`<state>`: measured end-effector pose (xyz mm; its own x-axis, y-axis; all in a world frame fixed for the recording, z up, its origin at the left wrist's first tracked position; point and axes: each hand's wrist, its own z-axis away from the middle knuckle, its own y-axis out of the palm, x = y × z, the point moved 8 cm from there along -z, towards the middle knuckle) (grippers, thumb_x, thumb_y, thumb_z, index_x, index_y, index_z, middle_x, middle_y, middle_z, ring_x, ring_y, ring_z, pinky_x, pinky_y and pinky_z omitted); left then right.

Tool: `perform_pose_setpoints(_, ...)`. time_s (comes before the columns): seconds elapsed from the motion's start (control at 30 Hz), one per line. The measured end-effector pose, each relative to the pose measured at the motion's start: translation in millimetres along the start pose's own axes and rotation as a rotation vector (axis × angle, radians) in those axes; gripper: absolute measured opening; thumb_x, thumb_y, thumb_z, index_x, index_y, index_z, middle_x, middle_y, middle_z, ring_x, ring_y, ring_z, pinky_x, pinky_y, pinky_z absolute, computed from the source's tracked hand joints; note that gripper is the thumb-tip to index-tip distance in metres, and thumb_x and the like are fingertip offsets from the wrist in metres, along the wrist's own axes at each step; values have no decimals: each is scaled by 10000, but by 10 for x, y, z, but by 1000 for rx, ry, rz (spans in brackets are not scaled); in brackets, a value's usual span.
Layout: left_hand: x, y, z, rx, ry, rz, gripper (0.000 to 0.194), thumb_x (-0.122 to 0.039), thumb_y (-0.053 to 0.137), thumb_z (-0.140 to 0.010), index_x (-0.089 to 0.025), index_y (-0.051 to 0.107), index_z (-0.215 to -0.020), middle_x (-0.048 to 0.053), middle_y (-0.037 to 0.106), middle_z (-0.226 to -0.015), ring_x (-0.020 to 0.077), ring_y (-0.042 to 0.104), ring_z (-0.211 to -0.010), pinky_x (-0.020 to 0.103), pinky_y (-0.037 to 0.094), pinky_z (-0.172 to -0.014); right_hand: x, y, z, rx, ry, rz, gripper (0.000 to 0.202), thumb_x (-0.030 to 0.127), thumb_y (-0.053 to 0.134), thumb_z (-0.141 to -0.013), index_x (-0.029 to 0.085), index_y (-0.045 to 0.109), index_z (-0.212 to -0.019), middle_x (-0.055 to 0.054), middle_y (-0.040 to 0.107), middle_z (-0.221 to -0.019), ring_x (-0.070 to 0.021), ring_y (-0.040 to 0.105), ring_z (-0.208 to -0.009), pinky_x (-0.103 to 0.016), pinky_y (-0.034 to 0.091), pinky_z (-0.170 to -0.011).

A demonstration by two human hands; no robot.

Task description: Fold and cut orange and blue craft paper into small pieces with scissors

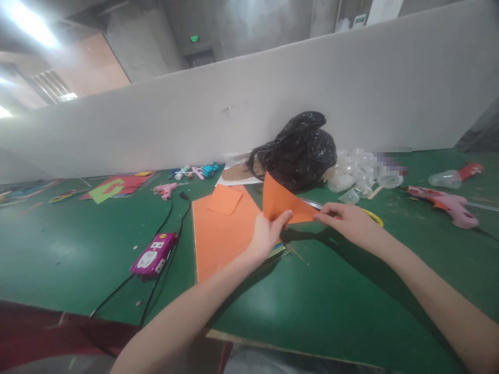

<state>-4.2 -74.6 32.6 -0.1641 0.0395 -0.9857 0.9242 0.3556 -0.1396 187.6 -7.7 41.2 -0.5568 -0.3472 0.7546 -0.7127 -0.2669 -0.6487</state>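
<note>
Hands [267, 232] [351, 222] (both pinched) on orange paper [279, 201]

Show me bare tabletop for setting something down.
Between the forearms, toward the front edge, the green tabletop is bare; left of the purple device too, bar scraps. Crowded: beside the left hand (orange sheets) and around the black bag.

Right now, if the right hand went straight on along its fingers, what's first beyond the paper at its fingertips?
Likely the left hand, which holds that orange paper; exact depth is unclear.
</note>
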Motion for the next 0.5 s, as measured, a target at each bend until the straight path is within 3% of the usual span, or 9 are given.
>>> perform_pose_setpoints(0.17, 14, 13, -16, 31, 27, 8, 284, -430, 706, -790, -189, 613, -673, 5, 616, -618, 180, 593, -624, 325, 476, -703, -31, -10, -16, 43, -74, 86, 415, 603, 594, -850, 241, 564, -649, 26, 549, -595, -173, 471, -578, -293, 313, -561)
perform_pose_setpoints(0.37, -77, -22, -64, 123, 71, -104, 425, -491, 674, -821, -195, 569, -535, 49, 641, -659, 204, 626, -704, 336, 487, -784, 13, 8, -13, 97, -153, 117, 423, 592, 536, -885, 237, 525, -654, 30, 533, -596, -172, 466, -595, -287, 306, -573)
perform_pose_setpoints(0.5, -112, -64, -115, 157, 118, -127, 385, -501, 679, -828, -192, 604, -611, 44, 659, -696, 202, 630, -725, 324, 486, -784, 76, 28, 15, 112, -195, 130, 468, 608, 498, -905, 230, 442, -634, 33, 483, -601, -165, 439, -601, -282, 293, -575)
